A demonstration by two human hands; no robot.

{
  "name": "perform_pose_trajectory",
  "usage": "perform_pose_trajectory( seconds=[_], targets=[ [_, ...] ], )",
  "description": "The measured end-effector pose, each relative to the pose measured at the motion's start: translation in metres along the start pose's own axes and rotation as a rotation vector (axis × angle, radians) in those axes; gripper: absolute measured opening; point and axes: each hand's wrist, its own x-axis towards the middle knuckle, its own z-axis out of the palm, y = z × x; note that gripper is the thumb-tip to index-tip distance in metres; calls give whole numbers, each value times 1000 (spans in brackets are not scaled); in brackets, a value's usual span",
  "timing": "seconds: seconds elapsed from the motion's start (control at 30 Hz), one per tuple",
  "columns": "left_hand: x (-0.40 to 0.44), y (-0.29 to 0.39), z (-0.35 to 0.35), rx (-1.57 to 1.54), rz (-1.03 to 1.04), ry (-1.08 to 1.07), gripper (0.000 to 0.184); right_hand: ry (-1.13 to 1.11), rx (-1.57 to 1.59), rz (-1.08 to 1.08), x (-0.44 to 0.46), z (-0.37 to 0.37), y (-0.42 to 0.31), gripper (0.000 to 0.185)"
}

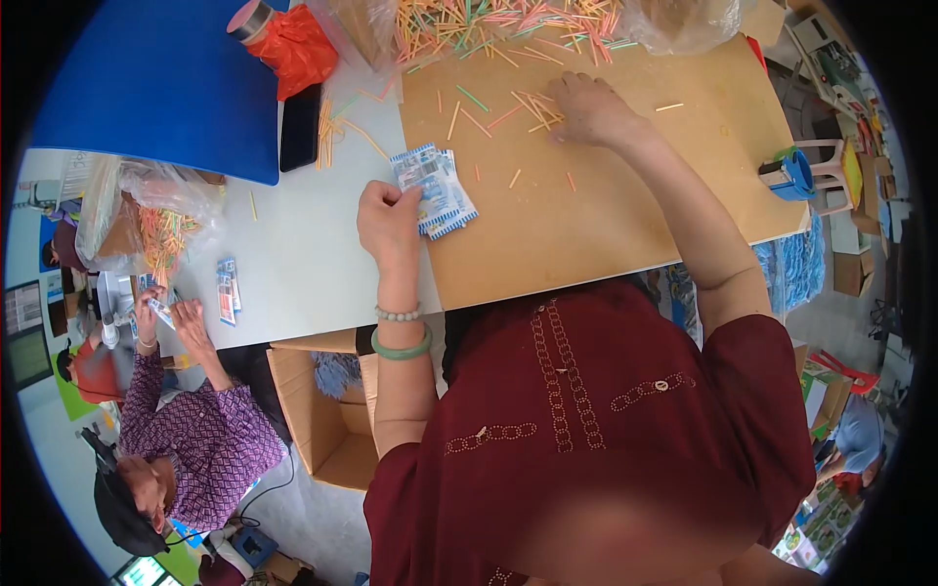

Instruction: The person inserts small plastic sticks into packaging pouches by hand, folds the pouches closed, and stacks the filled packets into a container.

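Note:
My left hand (389,223) is closed in a pinch, thumb and fingers on the lower left side of some small blue-and-white printed packets (445,200). The packets overlap, and how many there are I cannot tell. My right hand (593,109) lies palm down on the brown board (606,210), fingers spread. A small cluster of thin coloured sticks (533,110), mostly yellow and orange, lies against its fingertips and thumb side. What is under the palm is hidden.
A big pile of coloured sticks (498,24) spreads along the far edge beside clear plastic bags (684,21). A phone (300,127) and a red-wrapped bottle (293,54) stand at left. A co-worker (195,420) handles packets below left. A blue bucket (789,176) is at right.

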Motion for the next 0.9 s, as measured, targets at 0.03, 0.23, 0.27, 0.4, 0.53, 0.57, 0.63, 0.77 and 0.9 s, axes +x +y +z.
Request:
perform_pose_trajectory(
  seconds=[0.03, 0.23, 0.27, 0.4, 0.53, 0.57, 0.63, 0.77, 0.9],
  targets=[
    [2, -2, 0, -67, 12, 0, 26, -25, 33, -9, 4, 1, 1, 40],
    [4, -8, -14, -250, 83, -17, 13, -47, 163, -158, 24, 9, 29, 35],
    [4, -8, -15, -251, 88, -20, 13, -43, 163, -154, 28, 11, 34, 35],
    [4, 11, -20, -707, -93, -201, 6, 325, 107, -312, 47, 28, 51, 39],
    [-1, 28, -26, -781, -162, -352, 17, 620, 45, -168, 66, 28, 56, 46],
    [-2, 32, -25, -779, -160, -346, 17, 622, 48, -172, 71, 25, 58, 46],
    [-4, 40, -21, -882, -213, -344, 19, 363, -4, -78, 76, 7, 55, 45],
    [-6, 44, -21, -895, -194, -460, 19, 262, 39, -150, 88, 6, 52, 37],
    [-7, 41, -18, -818, -199, -505, 19, 158, -7, -171, 89, 6, 46, 27]
  ],
)
